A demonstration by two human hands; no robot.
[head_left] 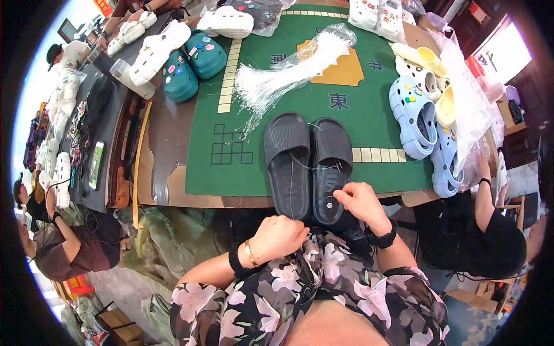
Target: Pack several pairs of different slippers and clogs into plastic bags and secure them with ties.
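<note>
Black ribbed slides (309,167), paired at the table's (173,190) near edge: our right hand (360,203) pinched the clear thread (311,168), left hand (279,236) fisted; we judged steady tension best.

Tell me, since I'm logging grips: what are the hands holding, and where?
Right hand pinches the right black slide at its heel; whether the fisted left hand holds anything cannot be told.

Left hand (281,236) hides the slide's (288,167) heel.
</note>
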